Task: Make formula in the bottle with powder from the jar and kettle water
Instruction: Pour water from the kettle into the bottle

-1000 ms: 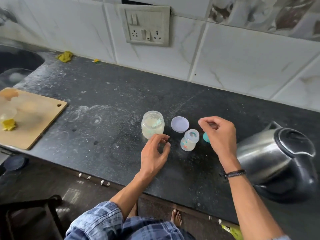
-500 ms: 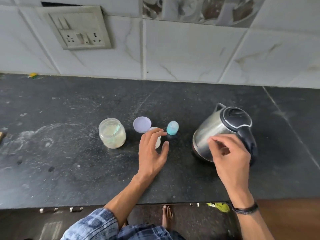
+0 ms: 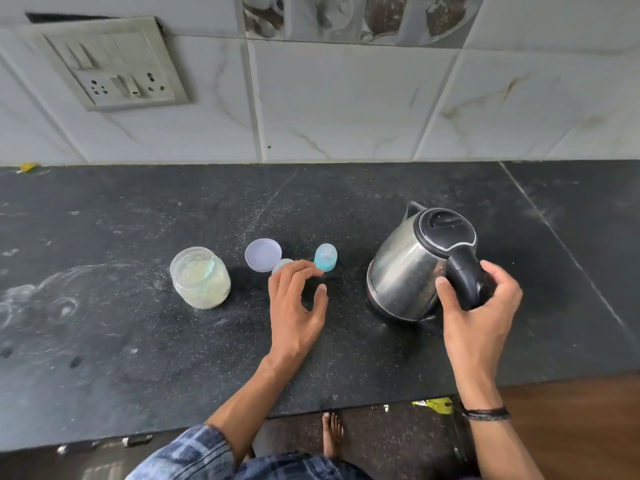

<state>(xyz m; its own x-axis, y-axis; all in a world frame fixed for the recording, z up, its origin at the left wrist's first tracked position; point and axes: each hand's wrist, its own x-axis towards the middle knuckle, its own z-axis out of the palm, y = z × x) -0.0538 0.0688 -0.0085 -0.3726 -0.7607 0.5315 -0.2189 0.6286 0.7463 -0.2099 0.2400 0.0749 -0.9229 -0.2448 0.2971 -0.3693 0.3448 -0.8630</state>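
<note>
now right hand (image 3: 479, 317) grips the kettle (image 3: 405, 271) by its handle (left hand (image 3: 294, 306) slack beside bottle (image 3: 281, 265)).

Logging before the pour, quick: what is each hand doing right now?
Left hand: open, fingertips at the bottle, thumb apart, no grip.
Right hand: closed round the handle of the kettle.
</note>
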